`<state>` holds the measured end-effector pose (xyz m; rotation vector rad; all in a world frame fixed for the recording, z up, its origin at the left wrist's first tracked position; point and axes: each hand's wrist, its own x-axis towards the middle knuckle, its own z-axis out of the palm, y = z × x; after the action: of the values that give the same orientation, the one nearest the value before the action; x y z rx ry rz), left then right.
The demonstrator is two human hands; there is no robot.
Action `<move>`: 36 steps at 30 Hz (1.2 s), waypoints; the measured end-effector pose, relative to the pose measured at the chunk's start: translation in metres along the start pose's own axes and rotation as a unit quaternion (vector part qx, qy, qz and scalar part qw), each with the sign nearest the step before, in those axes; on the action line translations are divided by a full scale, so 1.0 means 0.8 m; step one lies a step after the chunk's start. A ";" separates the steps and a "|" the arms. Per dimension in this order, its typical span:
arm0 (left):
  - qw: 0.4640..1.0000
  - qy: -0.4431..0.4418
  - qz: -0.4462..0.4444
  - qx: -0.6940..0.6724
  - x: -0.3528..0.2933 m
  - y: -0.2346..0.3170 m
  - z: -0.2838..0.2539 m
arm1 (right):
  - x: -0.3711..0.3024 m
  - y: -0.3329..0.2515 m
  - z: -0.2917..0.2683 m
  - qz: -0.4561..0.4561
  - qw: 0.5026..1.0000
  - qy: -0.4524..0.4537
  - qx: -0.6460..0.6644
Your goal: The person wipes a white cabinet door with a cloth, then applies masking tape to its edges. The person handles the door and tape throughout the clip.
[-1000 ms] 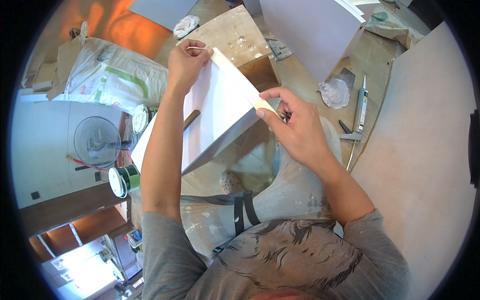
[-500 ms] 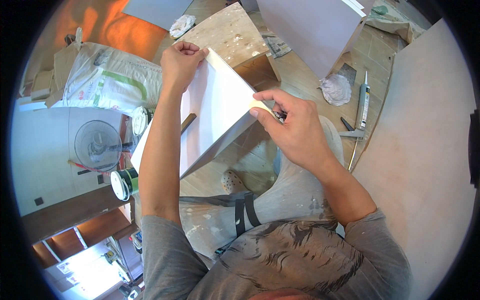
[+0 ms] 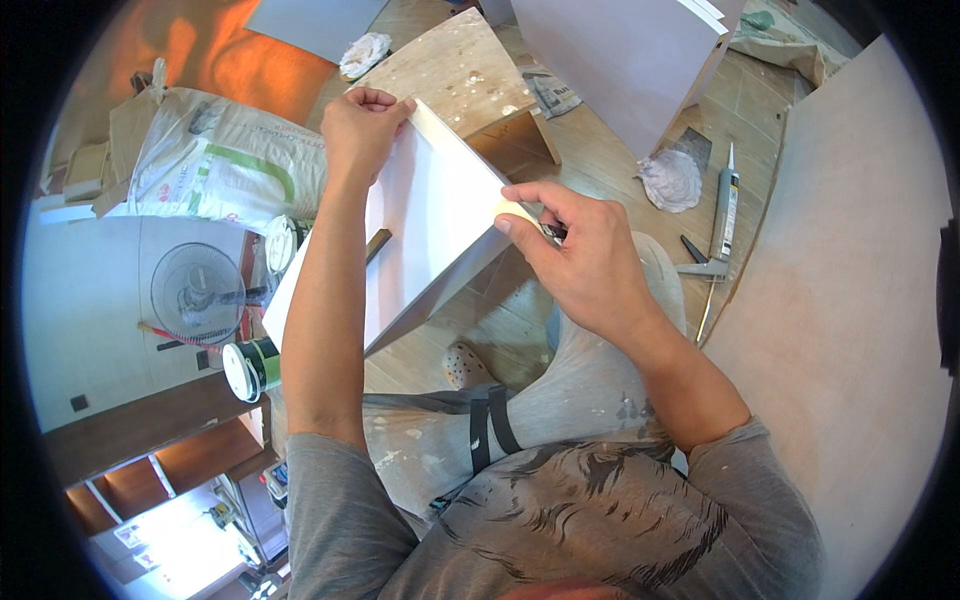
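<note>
A white open box point(image 3: 440, 215) with grey outer sides is tilted in front of me. Along its far rim runs a pale yellow strip of tape point(image 3: 437, 130). My left hand point(image 3: 362, 130) is closed, finger and thumb pinching the strip's end at the box's far corner. At the right corner, my right hand point(image 3: 590, 250) pinches the yellow tape between thumb and forefinger. Inside its curled fingers sits a small dark, shiny object point(image 3: 551, 232), mostly hidden. A short brown bar point(image 3: 377, 246) shows against the box's inner face, partly behind my left forearm.
Beyond the box stands a paint-spotted wooden stool or crate point(image 3: 450, 75). At right lie a caulking gun point(image 3: 722, 225) and a crumpled white cloth point(image 3: 670, 180), near a large leaning board point(image 3: 840, 300). Left are a white sack point(image 3: 230, 160), a fan point(image 3: 197, 290) and a paint tub point(image 3: 250, 368).
My right hand and the box corner under it have shifted very slightly left. Both hands keep the same pinch.
</note>
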<state>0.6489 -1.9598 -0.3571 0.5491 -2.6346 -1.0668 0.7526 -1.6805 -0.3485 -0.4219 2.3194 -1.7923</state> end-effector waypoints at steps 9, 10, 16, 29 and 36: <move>1.000 -0.001 -0.010 -0.008 0.002 -0.003 -0.001 | -0.002 0.002 0.002 -0.007 1.000 0.001 -0.018; 1.000 -0.002 -0.013 -0.011 0.002 -0.004 -0.001 | -0.002 0.002 0.002 -0.005 1.000 0.001 -0.016; 0.999 -0.012 -0.033 -0.015 -0.002 0.005 -0.001 | -0.002 0.002 0.001 -0.004 1.000 0.000 -0.022; 0.996 -0.021 -0.044 -0.080 -0.001 -0.006 -0.002 | -0.004 0.014 0.009 -0.035 0.999 0.023 -0.003; 0.991 -0.018 -0.061 -0.118 -0.003 -0.007 -0.003 | -0.003 0.006 0.001 -0.020 1.000 -0.004 -0.010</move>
<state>0.6534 -1.9638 -0.3600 0.6497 -2.4834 -1.4132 0.7549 -1.6795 -0.3531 -0.4808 2.3400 -1.7832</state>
